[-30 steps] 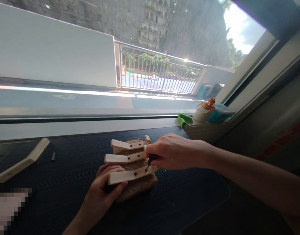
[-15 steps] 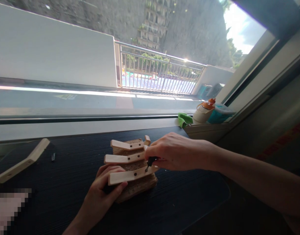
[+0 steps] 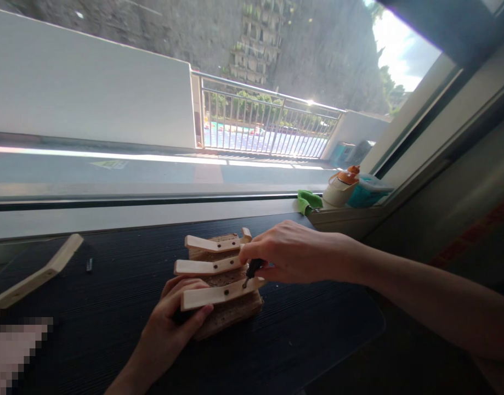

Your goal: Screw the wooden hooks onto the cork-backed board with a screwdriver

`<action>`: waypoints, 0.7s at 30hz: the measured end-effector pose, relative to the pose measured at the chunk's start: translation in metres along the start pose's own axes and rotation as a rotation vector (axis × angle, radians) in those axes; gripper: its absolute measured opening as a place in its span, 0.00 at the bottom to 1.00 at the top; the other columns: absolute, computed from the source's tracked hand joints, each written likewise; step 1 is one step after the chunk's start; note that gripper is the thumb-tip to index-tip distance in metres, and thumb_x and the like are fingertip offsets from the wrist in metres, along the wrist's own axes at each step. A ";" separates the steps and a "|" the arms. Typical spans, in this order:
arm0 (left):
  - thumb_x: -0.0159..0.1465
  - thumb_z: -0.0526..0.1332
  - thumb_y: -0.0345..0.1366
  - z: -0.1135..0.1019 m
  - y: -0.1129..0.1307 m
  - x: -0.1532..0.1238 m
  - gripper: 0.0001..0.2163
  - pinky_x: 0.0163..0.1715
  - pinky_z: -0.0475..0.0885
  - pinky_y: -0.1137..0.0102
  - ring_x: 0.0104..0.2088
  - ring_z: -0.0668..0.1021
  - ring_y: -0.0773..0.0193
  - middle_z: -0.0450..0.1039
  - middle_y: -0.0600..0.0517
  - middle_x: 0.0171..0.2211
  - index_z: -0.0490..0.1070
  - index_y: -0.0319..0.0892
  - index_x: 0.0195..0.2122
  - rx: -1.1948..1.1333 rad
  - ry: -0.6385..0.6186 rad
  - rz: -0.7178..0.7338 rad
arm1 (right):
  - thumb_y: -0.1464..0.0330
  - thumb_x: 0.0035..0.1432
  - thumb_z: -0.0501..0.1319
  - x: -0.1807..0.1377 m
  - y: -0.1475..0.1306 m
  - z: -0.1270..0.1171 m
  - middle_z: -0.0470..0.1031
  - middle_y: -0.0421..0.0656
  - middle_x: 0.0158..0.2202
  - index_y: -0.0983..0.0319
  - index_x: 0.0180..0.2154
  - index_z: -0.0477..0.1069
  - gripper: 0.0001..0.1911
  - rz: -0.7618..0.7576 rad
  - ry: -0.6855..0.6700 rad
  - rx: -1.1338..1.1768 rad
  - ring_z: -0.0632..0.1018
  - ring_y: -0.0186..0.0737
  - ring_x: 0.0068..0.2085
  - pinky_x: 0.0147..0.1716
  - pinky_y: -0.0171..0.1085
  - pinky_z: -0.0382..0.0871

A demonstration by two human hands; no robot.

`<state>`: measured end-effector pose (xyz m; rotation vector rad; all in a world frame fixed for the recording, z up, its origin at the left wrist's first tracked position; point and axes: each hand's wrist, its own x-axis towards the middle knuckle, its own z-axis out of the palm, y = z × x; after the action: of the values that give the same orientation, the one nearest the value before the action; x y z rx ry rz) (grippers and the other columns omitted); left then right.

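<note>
My right hand is closed round the black handle of a small screwdriver. Its metal tip meets a dark screw hole or screw head in the nearest bent wooden strip. At that strip's left end, my left hand grips the strip and the rough wooden block beneath, thumb in front and fingers behind. Two more bent strips, a middle one and a far one, lie across the block, each with dark fastener spots. My right fingers partly cover the strips' right ends.
On the dark tabletop, a loose bent wooden strip lies at left beside a small metal piece. A green cloth, a cream bottle with orange top and a teal container sit by the window.
My right hand has shifted very slightly on the screwdriver, showing a little more of its handle. The tip stays at the same spot; my left hand keeps its grip.
</note>
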<state>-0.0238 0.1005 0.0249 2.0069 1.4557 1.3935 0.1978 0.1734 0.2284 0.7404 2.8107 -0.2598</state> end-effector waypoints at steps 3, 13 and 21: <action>0.57 0.65 0.40 0.000 0.000 0.000 0.10 0.49 0.74 0.66 0.48 0.75 0.61 0.79 0.54 0.40 0.75 0.48 0.40 0.003 0.001 -0.015 | 0.74 0.59 0.55 -0.001 -0.003 -0.004 0.77 0.44 0.35 0.60 0.43 0.75 0.13 -0.023 -0.032 0.021 0.74 0.37 0.36 0.32 0.33 0.57; 0.56 0.65 0.41 0.000 0.002 0.001 0.10 0.49 0.75 0.62 0.47 0.76 0.58 0.79 0.52 0.39 0.76 0.47 0.39 -0.006 -0.006 -0.028 | 0.67 0.62 0.55 0.005 -0.002 0.001 0.75 0.44 0.29 0.64 0.37 0.73 0.10 0.020 -0.007 -0.031 0.73 0.37 0.32 0.29 0.34 0.55; 0.57 0.65 0.40 -0.002 0.002 0.000 0.09 0.49 0.74 0.63 0.47 0.76 0.59 0.79 0.53 0.39 0.75 0.47 0.39 -0.017 -0.008 -0.026 | 0.70 0.59 0.56 0.001 -0.004 -0.006 0.76 0.44 0.34 0.60 0.46 0.72 0.14 0.002 -0.030 -0.041 0.75 0.39 0.35 0.29 0.34 0.55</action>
<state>-0.0240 0.0988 0.0268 1.9739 1.4558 1.3813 0.1939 0.1718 0.2339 0.7246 2.7784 -0.2099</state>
